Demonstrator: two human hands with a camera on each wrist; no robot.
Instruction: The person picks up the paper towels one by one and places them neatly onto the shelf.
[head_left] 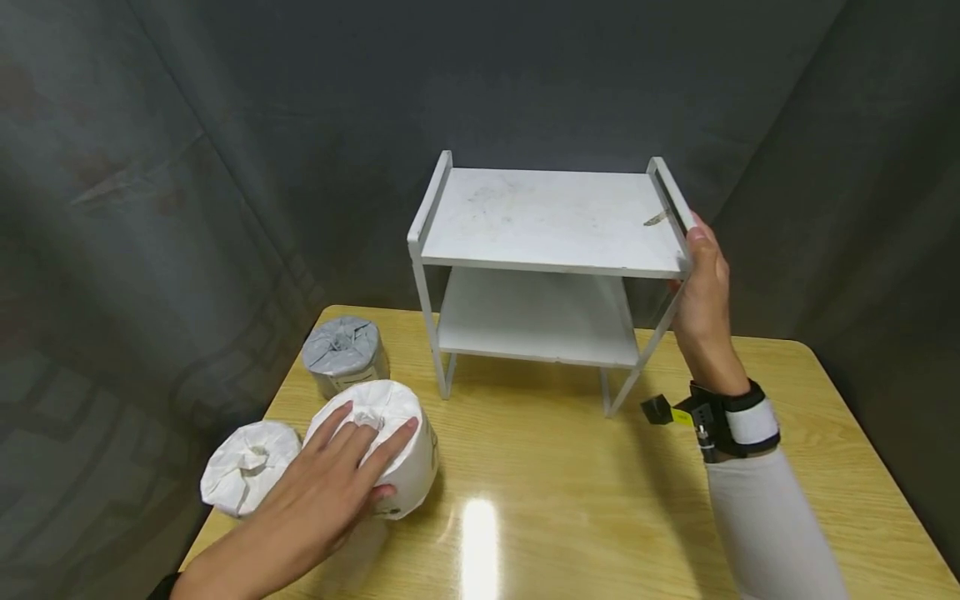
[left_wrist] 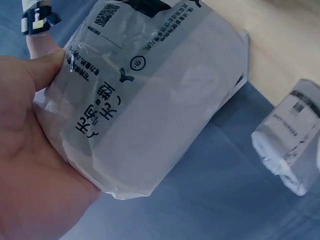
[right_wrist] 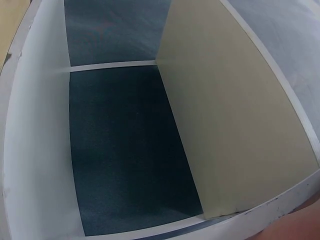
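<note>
Step in hand (judged): handle roll w/ L, brace rack w/ R.

1. Locate front white-wrapped toilet roll (head_left: 415,477), toward left edge of desk (head_left: 555,475), in front of gray-wrapped roll (head_left: 341,358) and R of second white roll (head_left: 236,477). Note gray roll near rear-left corner, second white roll right at left edge.

2. Check L hand (head_left: 322,485): fingers (head_left: 392,450) spread over top end of roll, thumb (head_left: 383,493) against side. Cannot tell whether roll lifted or resting.

3. Check R hand (head_left: 705,292): gripping right side frame (head_left: 677,198) of two-tier white shelf rack (head_left: 547,217), near rear edge of desk. Cannot tell spread of R fingers; mostly hidden behind frame.

4. For secure L grip, set thumb & fingers on opp. sides of roll body, not just top; avoid poking core hole or tearing wrapper. Use mod. pressure: roll prob. soft, wrapper poss. slippery.

5. If lifting, go straight up first, to avoid knocking neighboring rolls, esp. second white roll, w/ fall risk at left edge.

6. W/ R hand, steady w/o pulling; prob. light frame, may skid or tip. Watch front legs vs. desk surface.
</note>
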